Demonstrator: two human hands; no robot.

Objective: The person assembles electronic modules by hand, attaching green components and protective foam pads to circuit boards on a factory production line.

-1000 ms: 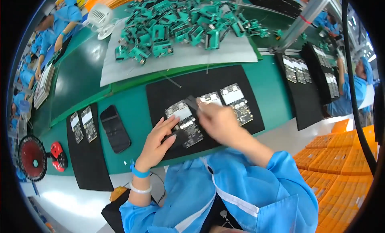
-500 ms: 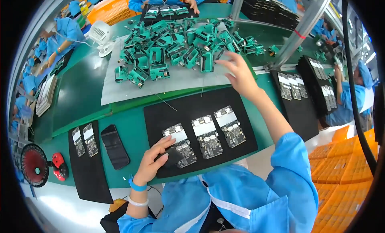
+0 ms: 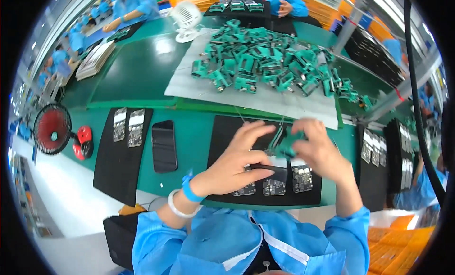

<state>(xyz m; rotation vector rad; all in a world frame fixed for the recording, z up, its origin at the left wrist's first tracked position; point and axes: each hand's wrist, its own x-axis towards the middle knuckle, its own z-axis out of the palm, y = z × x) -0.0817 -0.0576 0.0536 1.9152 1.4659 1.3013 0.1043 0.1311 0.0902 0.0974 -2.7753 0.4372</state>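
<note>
My right hand (image 3: 324, 152) is closed on a green plastic frame (image 3: 286, 145), held tilted above the black mat (image 3: 222, 137). Beside it, my left hand (image 3: 232, 166) pinches a flat black piece (image 3: 279, 174) near the thumb, its other fingers curved toward the frame. Beneath the hands, three circuit boards lie in a row on the mat: a left one (image 3: 244, 189), a middle one (image 3: 274, 187) and a right one (image 3: 302, 179). My hands and the held pieces cover their upper parts. Beyond the mat, a pile of similar green frames (image 3: 246, 64) rests on a white sheet (image 3: 182, 85).
Left of the mat lie a black phone (image 3: 164, 147) and another mat (image 3: 116, 173) with two boards. A red fan (image 3: 53, 129) stands far left, a white fan (image 3: 186, 17) behind. More boards (image 3: 373, 147) lie at right. Across the bench, a person's hand (image 3: 285, 9) is near more frames.
My right hand has come back from the pile to the mat with a green frame in it. My left hand has moved to meet it, carrying the black piece. The view has shifted.
</note>
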